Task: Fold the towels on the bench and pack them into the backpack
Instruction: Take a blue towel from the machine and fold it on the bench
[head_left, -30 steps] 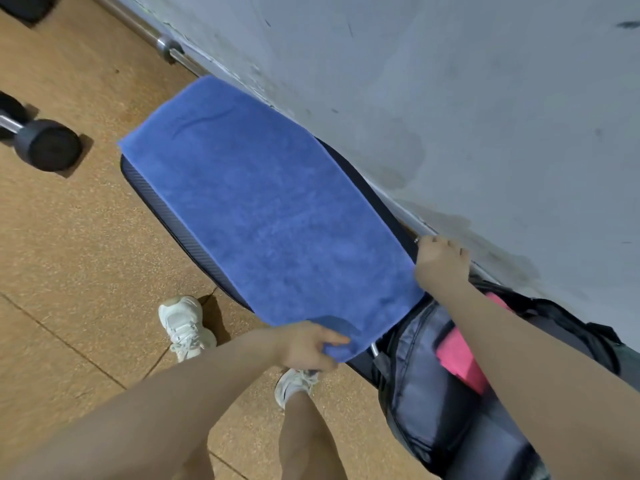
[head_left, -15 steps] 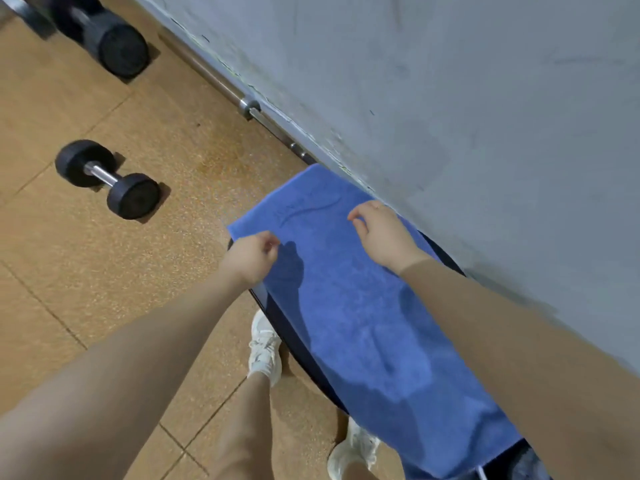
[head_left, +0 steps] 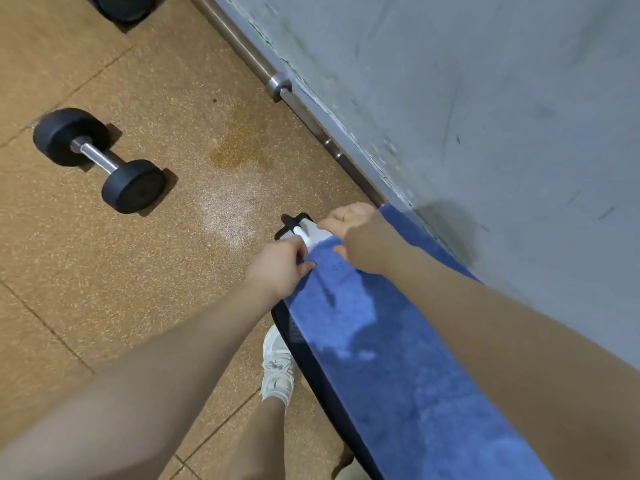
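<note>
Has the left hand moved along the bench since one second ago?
Yes. The left hand has gone from the towel's near corner to its far corner, at the far end of the bench, away from the person.

Towel [head_left: 398, 341]: blue terry cloth, matt, nubbly | Bench [head_left: 304, 348] edge: dark woven-look cover | Floor [head_left: 138, 271]: speckled cork-like tiles, faint sheen | Dumbbell [head_left: 100, 159]: matt black heads, glossy chrome handle | Wall [head_left: 485, 98]: grey, scuffed | Bar [head_left: 249, 60]: brushed metal
</note>
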Tool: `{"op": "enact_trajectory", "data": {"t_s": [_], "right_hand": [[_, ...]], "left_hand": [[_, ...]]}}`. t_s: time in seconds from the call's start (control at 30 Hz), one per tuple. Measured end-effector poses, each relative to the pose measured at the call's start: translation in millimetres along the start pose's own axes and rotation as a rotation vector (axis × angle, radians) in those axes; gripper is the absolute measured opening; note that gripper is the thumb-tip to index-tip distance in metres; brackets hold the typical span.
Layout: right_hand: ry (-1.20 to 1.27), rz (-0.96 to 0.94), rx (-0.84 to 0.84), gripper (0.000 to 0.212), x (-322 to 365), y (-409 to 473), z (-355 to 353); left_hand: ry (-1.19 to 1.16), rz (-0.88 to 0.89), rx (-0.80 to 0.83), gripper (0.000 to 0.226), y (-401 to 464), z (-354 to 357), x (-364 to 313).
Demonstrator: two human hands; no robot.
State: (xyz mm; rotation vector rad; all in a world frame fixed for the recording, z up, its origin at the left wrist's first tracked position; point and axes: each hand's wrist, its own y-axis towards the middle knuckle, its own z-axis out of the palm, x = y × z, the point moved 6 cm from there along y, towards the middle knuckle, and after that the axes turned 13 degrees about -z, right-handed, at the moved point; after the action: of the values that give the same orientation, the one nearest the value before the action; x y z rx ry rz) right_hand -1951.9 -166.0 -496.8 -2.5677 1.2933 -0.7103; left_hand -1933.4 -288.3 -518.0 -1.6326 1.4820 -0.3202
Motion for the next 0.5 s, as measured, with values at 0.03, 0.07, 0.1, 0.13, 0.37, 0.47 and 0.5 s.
{"op": "enact_trajectory", "data": {"t_s": [0.03,0.07,0.1,0.13,0.37,0.47,0.5], "right_hand": [[0.018,-0.047,0.114,0.038,7,4,3],[-0.002,-0.062,0.249,0.034,11,6,6],[-0.042,-0.078,0.32,0.029,13,8,4],[-0.075,-0.096,0.347,0.024,13,11,-2],[-0.117,0.07,0.285,0.02,-39,-19,-47],[-0.249,0.17,0.195,0.026,-58,-41,-62],[-0.274,0.205,0.172,0.026,-61,-45,-67]], "left_hand": [[-0.079,0.076,0.011,0.026,-3,-5,-4],[-0.133,0.15,0.032,0.033,-6,-11,-9],[-0.159,0.204,0.053,0.04,-10,-17,-12],[-0.167,0.23,0.074,0.043,-14,-22,-13],[-0.236,0.089,0.128,0.031,-18,-50,23],[-0.306,0.021,0.113,0.029,-20,-67,41],[-0.305,0.01,0.1,0.028,-21,-72,45]]}}
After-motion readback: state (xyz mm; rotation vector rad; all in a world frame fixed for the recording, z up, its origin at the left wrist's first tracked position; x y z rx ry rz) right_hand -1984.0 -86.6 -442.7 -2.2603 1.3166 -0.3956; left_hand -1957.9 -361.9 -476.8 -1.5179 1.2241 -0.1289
